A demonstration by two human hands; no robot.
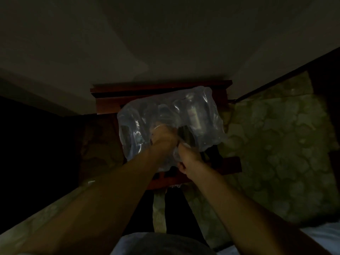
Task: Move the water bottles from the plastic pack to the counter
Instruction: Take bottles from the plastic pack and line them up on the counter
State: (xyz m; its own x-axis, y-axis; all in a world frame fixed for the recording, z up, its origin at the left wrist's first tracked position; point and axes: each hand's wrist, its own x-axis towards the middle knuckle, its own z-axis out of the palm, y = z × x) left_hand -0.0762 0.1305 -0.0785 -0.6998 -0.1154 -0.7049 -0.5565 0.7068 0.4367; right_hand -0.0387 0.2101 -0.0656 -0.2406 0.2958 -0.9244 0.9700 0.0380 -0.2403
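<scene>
Hands [162,138] [185,157] seemingly grip the plastic pack [169,116].

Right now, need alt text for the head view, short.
Both hands, left hand and right hand, grip the clear wrap of a plastic pack of water bottles, seen from above in a dim room. The pack rests on a dark red wooden stand beside a green patterned cushion.

Dim home room: patterned green upholstered cushions [276,144], dark red wooden stand [161,92], plain wall [165,43].
</scene>
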